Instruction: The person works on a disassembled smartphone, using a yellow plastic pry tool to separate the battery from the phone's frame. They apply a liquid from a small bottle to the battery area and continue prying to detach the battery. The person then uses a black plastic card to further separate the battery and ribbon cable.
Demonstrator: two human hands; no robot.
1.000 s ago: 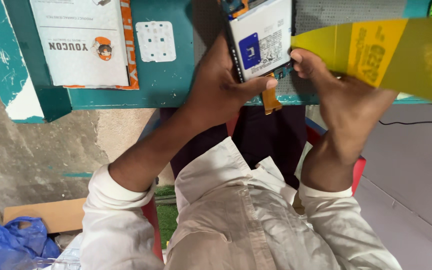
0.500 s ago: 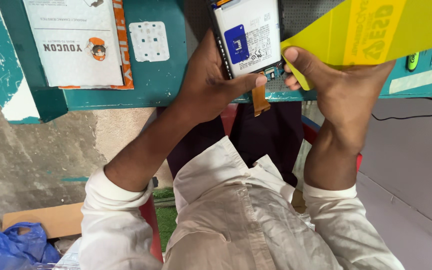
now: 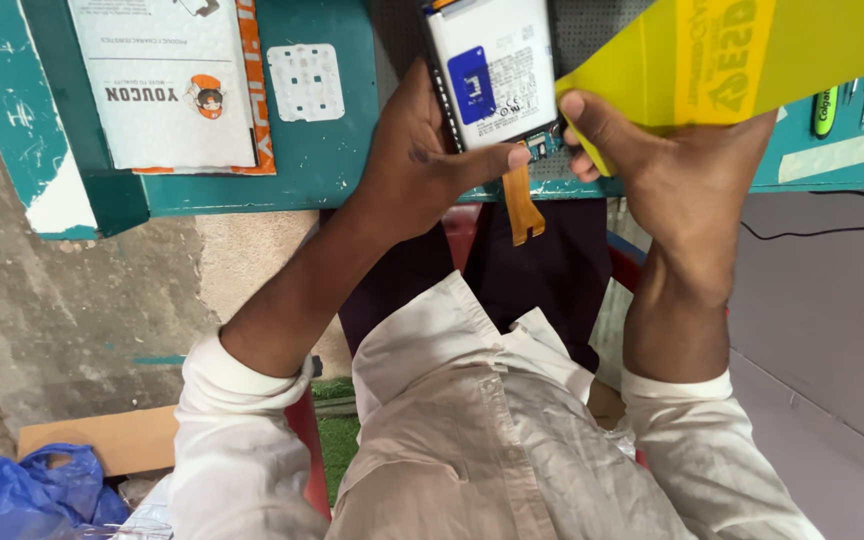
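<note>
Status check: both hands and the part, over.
Left hand grips white phone part, thumb across its bottom edge. Right hand pinches yellow sheet beside it. Orange flex strip dangles below, unobstructed.

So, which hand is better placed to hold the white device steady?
Left, probably. The left hand grips the white device, its thumb across the lower edge above the orange ribbon cable. The right hand is occupied, pinching the yellow sheet.

The yellow bag [image 3: 752,50] has swung further up and right; the right hand [image 3: 687,170] has risen with it.
</note>
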